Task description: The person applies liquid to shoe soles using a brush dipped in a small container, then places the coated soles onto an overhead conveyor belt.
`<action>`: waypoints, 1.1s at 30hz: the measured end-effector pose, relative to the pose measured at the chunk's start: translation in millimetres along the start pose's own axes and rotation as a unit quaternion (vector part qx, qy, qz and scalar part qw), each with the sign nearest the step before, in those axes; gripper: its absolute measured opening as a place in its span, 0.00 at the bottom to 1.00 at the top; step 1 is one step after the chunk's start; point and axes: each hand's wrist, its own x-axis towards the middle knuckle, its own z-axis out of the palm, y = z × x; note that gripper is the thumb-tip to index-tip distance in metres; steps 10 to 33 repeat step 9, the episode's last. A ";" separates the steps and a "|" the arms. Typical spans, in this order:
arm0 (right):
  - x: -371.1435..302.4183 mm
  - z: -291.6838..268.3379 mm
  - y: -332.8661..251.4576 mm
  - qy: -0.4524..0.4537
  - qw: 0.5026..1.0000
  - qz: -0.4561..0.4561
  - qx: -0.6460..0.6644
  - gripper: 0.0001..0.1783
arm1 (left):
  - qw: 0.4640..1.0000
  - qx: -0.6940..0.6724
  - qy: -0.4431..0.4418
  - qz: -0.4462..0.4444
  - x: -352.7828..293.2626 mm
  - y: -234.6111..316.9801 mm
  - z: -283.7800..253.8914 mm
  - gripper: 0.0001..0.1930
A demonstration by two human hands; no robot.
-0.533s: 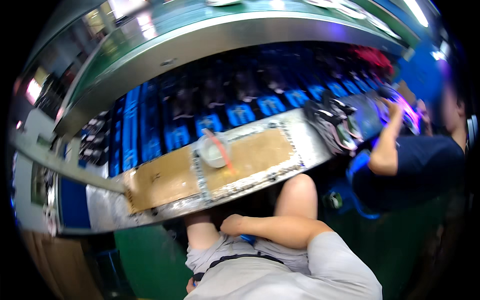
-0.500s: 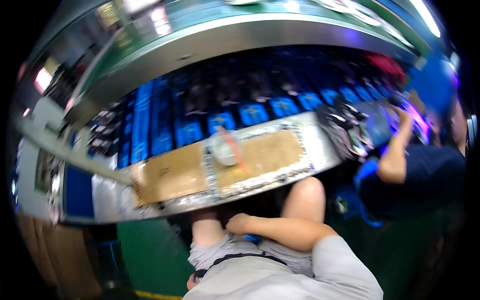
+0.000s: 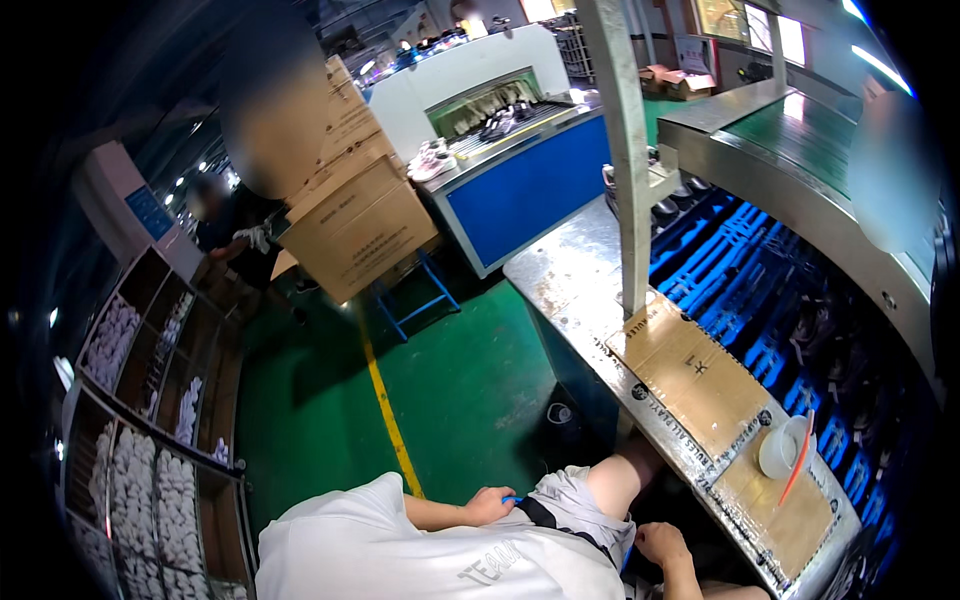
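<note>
My left hand (image 3: 489,506) is closed at my left hip, its fingers curled at a small blue piece (image 3: 512,500) too hidden to name. My right hand (image 3: 662,545) rests by my right thigh, its fingers curled in a loose fist with nothing showing in them. To the right of my knees is a metal-topped bench (image 3: 565,275) with taped cardboard sheets (image 3: 690,372) on it. A translucent plastic cup (image 3: 778,455) stands on the cardboard, and a thin orange-red stick (image 3: 797,475) leans across its rim. Neither hand touches the cup.
Blue racks with dark shoes (image 3: 810,325) lie beyond the bench, below a green conveyor (image 3: 800,125). A metal post (image 3: 620,150) rises from the bench. Stacked cartons (image 3: 360,235) sit on a blue stand (image 3: 420,300). Shelves of pale items (image 3: 140,480) and a person (image 3: 225,235) are at left.
My view has swung left, so the bench now lies at the right, and the cartons and shelves show. The person at right is out of view. My left hand shows more fully.
</note>
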 end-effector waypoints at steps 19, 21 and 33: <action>12.5 -9.9 -7.3 0.007 1.000 -0.002 -0.016 0.09 | 0.999 -0.033 -0.013 -0.035 -17.2 2.5 -4.2 0.21; 12.5 -9.9 -7.3 0.007 1.000 -0.002 -0.016 0.09 | 0.999 -0.033 -0.013 -0.035 -17.2 2.5 -4.2 0.21; 12.5 -9.9 -7.3 0.007 1.000 -0.002 -0.016 0.09 | 0.999 -0.033 -0.013 -0.035 -17.2 2.5 -4.2 0.21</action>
